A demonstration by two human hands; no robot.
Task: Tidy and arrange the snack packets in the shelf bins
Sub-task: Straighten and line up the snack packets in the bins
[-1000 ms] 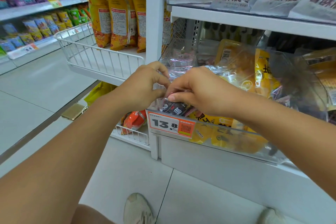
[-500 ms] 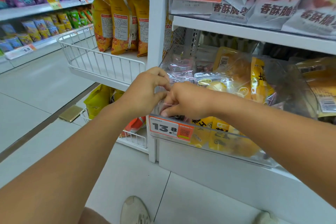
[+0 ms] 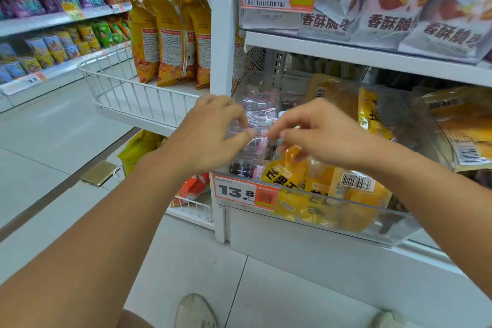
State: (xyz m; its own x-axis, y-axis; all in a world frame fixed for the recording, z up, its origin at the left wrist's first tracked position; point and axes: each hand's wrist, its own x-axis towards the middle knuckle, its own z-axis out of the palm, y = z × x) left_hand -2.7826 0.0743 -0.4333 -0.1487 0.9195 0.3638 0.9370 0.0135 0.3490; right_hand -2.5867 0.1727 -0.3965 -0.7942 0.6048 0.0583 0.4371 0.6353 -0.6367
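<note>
Left hand (image 3: 213,133) and right hand (image 3: 314,136) pinch clear snack packet (image 3: 259,114) between curled fingertips, above left end of clear bin (image 3: 346,224). Yellow packets (image 3: 306,181) lie inside bin. Price tag (image 3: 246,192) on bin front.

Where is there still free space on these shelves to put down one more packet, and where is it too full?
The white wire basket has bare floor across its front, bordered by the rail and the tall yellow bags behind. The clear bin behind the 13.8 price tag is crowded: both hands, left hand and right hand, work among yellow packets.
</note>
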